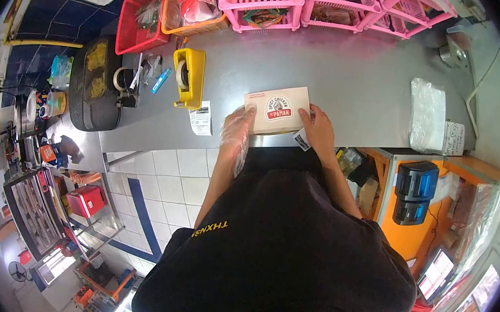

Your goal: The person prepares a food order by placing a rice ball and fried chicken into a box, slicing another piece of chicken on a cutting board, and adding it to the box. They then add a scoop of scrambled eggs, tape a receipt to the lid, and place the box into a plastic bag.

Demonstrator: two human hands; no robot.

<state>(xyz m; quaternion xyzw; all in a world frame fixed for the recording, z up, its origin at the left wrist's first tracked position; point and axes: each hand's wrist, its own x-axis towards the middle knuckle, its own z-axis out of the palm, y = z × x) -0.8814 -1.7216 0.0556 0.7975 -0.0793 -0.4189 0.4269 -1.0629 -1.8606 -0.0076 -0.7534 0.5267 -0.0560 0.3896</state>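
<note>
A pale cardboard food box (267, 106) with a red and black chicken logo lies at the front edge of the steel counter. My left hand (238, 125), in a clear plastic glove, grips its left side. The bare right hand (320, 129) holds the right side, thumb on the lid. Just under that hand, at the counter's edge, is a small printed label (302, 140). To the left of the box lie a printed receipt (201, 118) and a yellow tape dispenser (190, 78) with a roll of tape.
Along the back of the steel counter (354, 76) stand a red basket (145, 16), an orange basket (193, 6) and several pink racks (261, 4). A dark bag (95, 84) is at left. Plastic bags (427, 113) lie at right, above an orange cabinet (410, 237).
</note>
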